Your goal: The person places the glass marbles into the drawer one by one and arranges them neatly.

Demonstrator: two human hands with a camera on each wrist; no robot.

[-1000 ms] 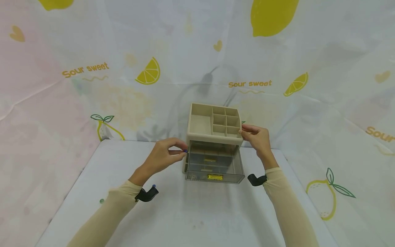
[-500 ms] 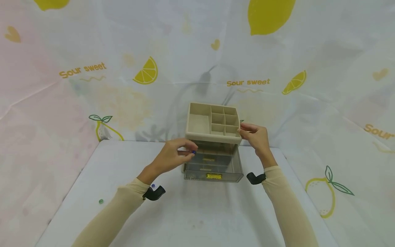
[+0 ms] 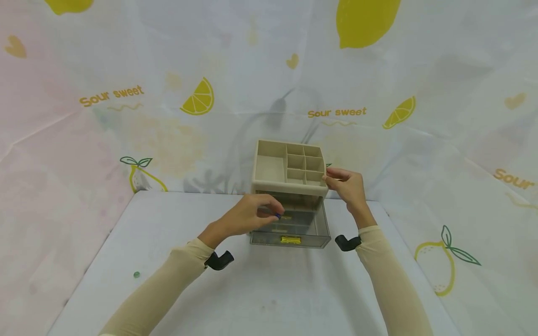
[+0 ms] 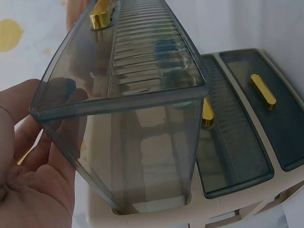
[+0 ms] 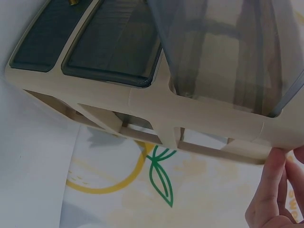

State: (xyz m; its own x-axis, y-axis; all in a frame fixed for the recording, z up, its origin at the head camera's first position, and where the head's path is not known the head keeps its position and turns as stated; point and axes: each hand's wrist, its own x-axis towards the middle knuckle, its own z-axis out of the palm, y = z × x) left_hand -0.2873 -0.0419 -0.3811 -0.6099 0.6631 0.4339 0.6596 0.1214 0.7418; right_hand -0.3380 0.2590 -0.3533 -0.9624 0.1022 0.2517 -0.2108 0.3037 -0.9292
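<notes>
A beige desktop organizer [image 3: 290, 187] stands at the back of the table, its clear grey top drawer [image 3: 323, 235] pulled out. Over that drawer, my left hand [image 3: 245, 214] pinches a small blue marble [image 3: 278, 216] between thumb and fingertips. The left wrist view has this hand [image 4: 33, 161] beside the drawer wall; the marble shows there only dimly through the plastic. My right hand [image 3: 350, 187] holds the organizer's upper right side, thumb at the top rim. In the right wrist view, its fingertips [image 5: 275, 164] touch the beige frame.
A small green marble [image 3: 136, 275] lies on the white table [image 3: 201, 303] at the left. Lower drawers with gold handles [image 4: 262, 91] are closed. Divided compartments [image 3: 305, 163] top the organizer. A lemon-print cloth [image 3: 235, 60] hangs close behind.
My left hand has moved right with the blue marble, from beside the organizer to over the pulled-out drawer. Its sleeve now hides another blue marble on the table. My right hand keeps its hold.
</notes>
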